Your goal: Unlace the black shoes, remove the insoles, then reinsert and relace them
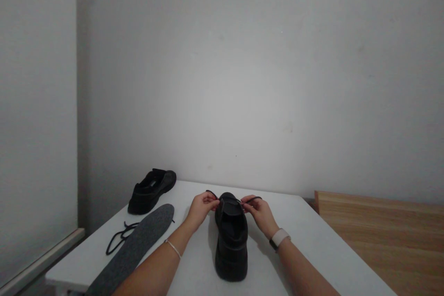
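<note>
A black shoe (231,240) stands upright on the white table in front of me, heel toward me and toe toward the wall. At the left side of its lacing, my left hand (203,208) pinches a black shoelace (211,192), a loop of which shows above the fingers. My right hand (258,212) pinches the lace on the right side, where a black strand (255,199) curves over the fingers. The shoe's tongue stands up between both hands. How far the lace runs through the eyelets is hidden.
A second black shoe (151,191) stands at the table's back left. A grey felt insole (138,245) lies nearer, partly over a loose black lace (118,238). The white table (194,268) meets the wall behind; a wooden panel (374,236) stands to the right.
</note>
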`<state>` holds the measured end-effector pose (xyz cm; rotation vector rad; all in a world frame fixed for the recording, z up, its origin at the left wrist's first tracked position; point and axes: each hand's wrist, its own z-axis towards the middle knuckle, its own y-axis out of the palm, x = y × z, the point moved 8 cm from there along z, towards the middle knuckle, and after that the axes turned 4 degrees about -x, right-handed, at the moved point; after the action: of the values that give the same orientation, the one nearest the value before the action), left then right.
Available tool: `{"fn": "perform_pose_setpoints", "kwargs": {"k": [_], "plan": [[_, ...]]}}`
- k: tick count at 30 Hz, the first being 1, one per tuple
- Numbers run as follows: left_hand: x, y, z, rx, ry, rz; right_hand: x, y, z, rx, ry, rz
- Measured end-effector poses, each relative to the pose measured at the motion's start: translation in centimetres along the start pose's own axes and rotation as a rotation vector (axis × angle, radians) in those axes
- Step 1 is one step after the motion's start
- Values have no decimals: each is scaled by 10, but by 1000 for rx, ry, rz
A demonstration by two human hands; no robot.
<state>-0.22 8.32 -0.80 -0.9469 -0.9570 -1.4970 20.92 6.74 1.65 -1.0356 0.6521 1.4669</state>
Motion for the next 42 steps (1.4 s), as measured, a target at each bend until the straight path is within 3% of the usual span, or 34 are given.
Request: {"fn": "perform_pose_setpoints", "kwargs": {"k": [3,7,13,17,19,22,25,27,30,33,39,42], "plan": [[-1,-3,-1,41,0,61,1,-2,-1,46,24,4],[-3,4,-1,-33,-14,-34,-2,-2,-2,68,37,-134],[1,8,-2,-66,-17,-49,4,7,-5,-70,98,-98],[5,7,-3,-38,-7,-44,1,5,-25,-178,252,-291],[5,7,-3,-36,-3,-55,-12,-3,-33,-163,299,-471],[5,8,-4,-32,-10,-67,-62,-7,-32,-56,105,-761],[4,7,-5,-28,-19,-78,-104,14,-23,-26,-100,-950],[3,7,-5,-35,-25,-92,-115,37,-13,-83,-162,-1070],[-1,6,-3,-49,-29,-95,-107,68,1,-228,-116,-1319],[-3,5,0,-51,-19,-68,-92,82,11,-313,-25,-1501],[-1,7,0,-45,-17,-67,-84,86,18,-328,-59,-1514],[-1,7,-1,-33,-21,-68,-84,86,20,-290,-86,-1415]]}}
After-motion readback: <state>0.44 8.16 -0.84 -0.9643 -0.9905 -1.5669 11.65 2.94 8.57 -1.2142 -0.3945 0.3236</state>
